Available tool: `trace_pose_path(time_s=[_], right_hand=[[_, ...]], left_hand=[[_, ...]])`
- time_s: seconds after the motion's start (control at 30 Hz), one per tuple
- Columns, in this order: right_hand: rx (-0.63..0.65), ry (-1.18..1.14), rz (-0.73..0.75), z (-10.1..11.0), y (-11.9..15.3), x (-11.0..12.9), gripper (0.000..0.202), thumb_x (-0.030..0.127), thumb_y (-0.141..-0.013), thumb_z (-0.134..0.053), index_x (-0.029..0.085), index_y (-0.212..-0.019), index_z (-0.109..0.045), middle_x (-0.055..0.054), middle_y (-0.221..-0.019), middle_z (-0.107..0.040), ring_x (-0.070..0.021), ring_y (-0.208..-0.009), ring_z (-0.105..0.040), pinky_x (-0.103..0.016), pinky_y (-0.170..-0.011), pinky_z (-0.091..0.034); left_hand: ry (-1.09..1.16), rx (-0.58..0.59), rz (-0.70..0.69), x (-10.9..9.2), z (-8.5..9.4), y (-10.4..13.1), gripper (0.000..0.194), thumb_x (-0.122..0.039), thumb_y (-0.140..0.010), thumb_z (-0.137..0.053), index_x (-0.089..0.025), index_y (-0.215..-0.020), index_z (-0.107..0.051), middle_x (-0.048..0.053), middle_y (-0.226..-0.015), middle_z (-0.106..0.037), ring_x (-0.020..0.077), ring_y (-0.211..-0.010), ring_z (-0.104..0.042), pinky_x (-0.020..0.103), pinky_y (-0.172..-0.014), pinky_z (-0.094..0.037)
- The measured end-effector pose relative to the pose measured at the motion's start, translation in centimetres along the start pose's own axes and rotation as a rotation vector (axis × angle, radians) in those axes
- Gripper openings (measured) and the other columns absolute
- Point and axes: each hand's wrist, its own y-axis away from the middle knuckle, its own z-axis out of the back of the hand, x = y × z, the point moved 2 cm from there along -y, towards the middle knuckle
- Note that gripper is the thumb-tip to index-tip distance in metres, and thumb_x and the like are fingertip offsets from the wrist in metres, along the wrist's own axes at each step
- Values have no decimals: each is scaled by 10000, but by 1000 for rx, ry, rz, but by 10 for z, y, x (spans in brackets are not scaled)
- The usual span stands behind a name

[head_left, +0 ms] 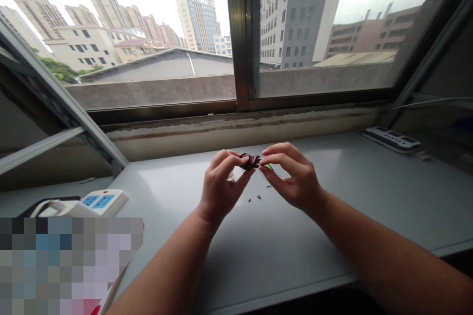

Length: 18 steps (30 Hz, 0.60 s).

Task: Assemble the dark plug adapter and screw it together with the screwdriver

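A small dark brown part (253, 161) is held above the grey table, near the middle of the view. My left hand (226, 177) grips its left side between thumb and fingers. At its right end, my right hand (290, 172) pinches a small light-coloured piece that is too small to name. Something bright green (269, 167) shows beside the right fingers. Behind my left fingers, a pale round item (231, 175) is partly hidden. Several tiny dark screws (259, 197) lie on the table below my hands.
On the grey table (170, 206), a white power strip with blue sockets (99, 201) sits at the left. Another power strip (392, 140) lies at the back right. Metal frame bars (92, 133) rise at the left, and a window stands behind the table. The lower left corner is pixelated.
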Motion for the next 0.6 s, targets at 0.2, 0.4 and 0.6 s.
trace_pose_path(time_s=[0.2, 0.4, 0.6], right_hand=[[39, -31, -28, -3, 0, -1, 200, 100, -927, -650, 250, -1056, -676, -86, -1072, -722, -235, -1001, -710, -423, -889, -611], [35, -27, -18, -4, 0, -2, 204, 86, -931, -629, 245, -1055, -662, -89, -1057, -708, -232, -986, -705, -413, -876, -611], [30, -25, 3, -6, 1, -3, 229, 65, -927, -625, 244, -1067, -647, -89, -1058, -696, -228, -990, -699, -410, -872, -613]], left_hand=[[-53, -17, -26, 0, 1, 0, 143, -244, -866, -784, -216, -971, -689, 63, -967, -693, 211, -929, -685, 376, -839, -595], [-64, -29, -51, -1, 0, 0, 148, -221, -864, -780, -218, -979, -687, 61, -974, -697, 209, -921, -681, 376, -838, -590], [-87, -43, -84, -2, 1, 0, 157, -203, -856, -784, -215, -970, -677, 51, -943, -689, 205, -909, -667, 376, -840, -584]])
